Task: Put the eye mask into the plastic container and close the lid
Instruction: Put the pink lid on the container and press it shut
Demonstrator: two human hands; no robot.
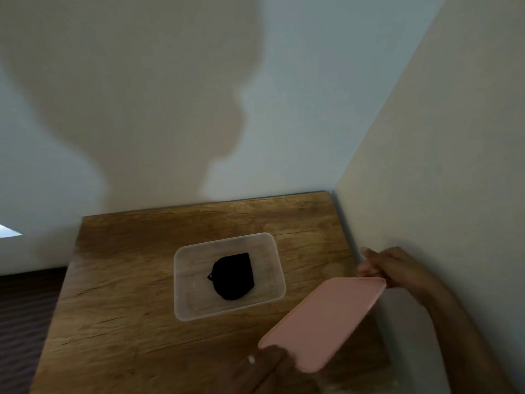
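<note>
A clear plastic container stands open in the middle of the wooden table. The black eye mask lies folded on its bottom. A pink rectangular lid is held tilted in the air to the right of the container, apart from it. My right hand grips the lid's far end. My left hand, with a ring on one finger, grips the lid's near end at the bottom edge of the view.
The table sits in a corner, with a white wall behind it and a cream wall close on the right. A shadow falls on the back wall. Dark floor shows past the table's left edge.
</note>
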